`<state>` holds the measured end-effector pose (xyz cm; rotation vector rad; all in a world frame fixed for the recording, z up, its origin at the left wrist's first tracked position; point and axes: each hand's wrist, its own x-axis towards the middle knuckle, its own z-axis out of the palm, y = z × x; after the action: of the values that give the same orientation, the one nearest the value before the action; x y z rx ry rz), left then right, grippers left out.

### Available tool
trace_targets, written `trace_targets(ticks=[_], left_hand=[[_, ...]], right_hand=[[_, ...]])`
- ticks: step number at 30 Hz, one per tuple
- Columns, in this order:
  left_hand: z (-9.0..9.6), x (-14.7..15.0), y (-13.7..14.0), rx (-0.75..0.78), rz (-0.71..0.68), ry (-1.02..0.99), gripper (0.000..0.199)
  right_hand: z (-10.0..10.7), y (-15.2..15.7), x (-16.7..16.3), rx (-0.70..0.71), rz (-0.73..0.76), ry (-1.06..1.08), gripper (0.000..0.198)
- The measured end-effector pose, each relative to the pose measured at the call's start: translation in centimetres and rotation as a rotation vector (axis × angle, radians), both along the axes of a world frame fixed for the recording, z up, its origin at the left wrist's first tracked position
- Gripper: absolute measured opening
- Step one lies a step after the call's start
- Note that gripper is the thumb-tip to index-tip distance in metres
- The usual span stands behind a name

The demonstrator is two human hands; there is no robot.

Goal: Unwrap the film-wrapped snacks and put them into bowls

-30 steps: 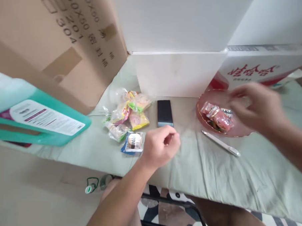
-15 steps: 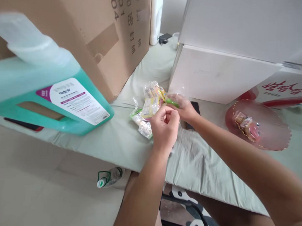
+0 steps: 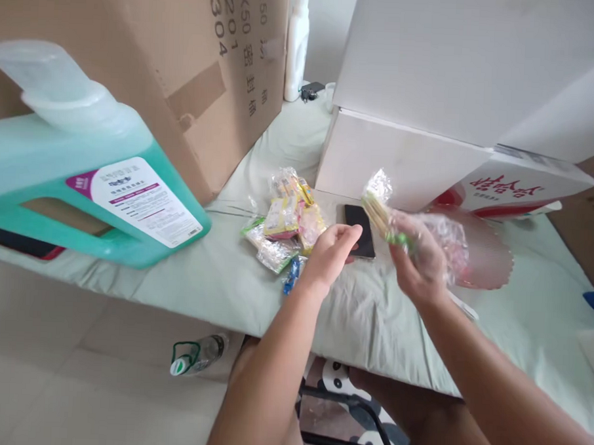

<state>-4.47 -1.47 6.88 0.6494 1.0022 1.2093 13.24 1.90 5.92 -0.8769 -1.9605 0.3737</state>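
My right hand (image 3: 423, 257) grips a clear-wrapped snack packet (image 3: 377, 209) with light-brown contents and a green edge, smeared by motion. It is over the near-left side of a pink scalloped plate (image 3: 492, 267), where more clear wrapping shows beside the hand. My left hand (image 3: 332, 253) is closed, thumb against curled fingers, by a black phone (image 3: 360, 228); whatever it may hold is hidden. Left of it lies a pile of snack packets: a yellow-and-pink one (image 3: 282, 215), a clear one with green (image 3: 273, 251) and a small blue one (image 3: 291, 276).
A large jug of green liquid (image 3: 131, 195) stands at the left before a cardboard box (image 3: 198, 107). White boxes (image 3: 398, 155) stand behind the phone. A white bottle (image 3: 296, 52) is at the back. On the floor lies a plastic bottle (image 3: 200, 355).
My right hand has moved right from the pile toward the plate, carrying the wrapped packet. My left hand has shifted slightly right relative to the pile, uncovering the blue packet. The view has turned right.
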Motion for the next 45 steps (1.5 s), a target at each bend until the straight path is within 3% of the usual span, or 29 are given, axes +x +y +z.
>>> trace_targets(ticks=[3, 5, 8, 14, 18, 25, 28, 32, 36, 39, 45], left_hand=[[-0.2, 2.2, -0.6, 0.001, -0.195, -0.181, 0.044], [-0.9, 3.8, -0.6, 0.048, -0.189, -0.19, 0.046], [-2.5, 5.6, -0.2, 0.106, -0.137, -0.023, 0.042], [-5.3, 7.5, 1.3, 0.28, -0.173, 0.485, 0.011], [-5.9, 8.8, 1.9, 0.389, -0.25, 0.662, 0.016], [-5.9, 10.4, 1.8, 0.509, -0.531, 0.781, 0.02], [-6.3, 10.7, 1.4, 0.495, -0.581, 0.828, 0.031], [-6.5, 11.0, 1.1, 0.467, -0.553, 0.866, 0.027], [-6.0, 10.5, 1.4, 0.532, -0.389, 0.918, 0.007], [-6.0, 9.3, 1.8, 0.521, -0.246, 0.955, 0.006], [-7.0, 7.1, 1.9, 0.492, -0.124, 1.017, 0.011]], right_hand=[[-0.5, -5.1, 2.5, 0.138, 0.155, -0.083, 0.037], [-1.5, -7.2, 3.4, 0.123, 0.211, -0.077, 0.033], [-3.3, -8.4, 4.4, 0.058, 0.219, -0.027, 0.025], [-5.8, -7.8, 7.0, -0.155, -0.04, 0.013, 0.012], [-6.6, -6.8, 8.6, -0.289, -0.165, 0.075, 0.01], [-7.0, -5.3, 10.1, -0.305, -0.331, 0.077, 0.018], [-7.5, -4.7, 10.2, -0.39, -0.448, 0.052, 0.027], [-7.5, -4.5, 10.5, -0.469, -0.464, 0.037, 0.028], [-6.6, -5.5, 11.8, -0.286, -0.445, -0.092, 0.018], [-6.4, -6.2, 13.4, -0.232, -0.538, -0.269, 0.019], [-7.9, -6.5, 14.5, -0.305, -0.725, -0.507, 0.043]])
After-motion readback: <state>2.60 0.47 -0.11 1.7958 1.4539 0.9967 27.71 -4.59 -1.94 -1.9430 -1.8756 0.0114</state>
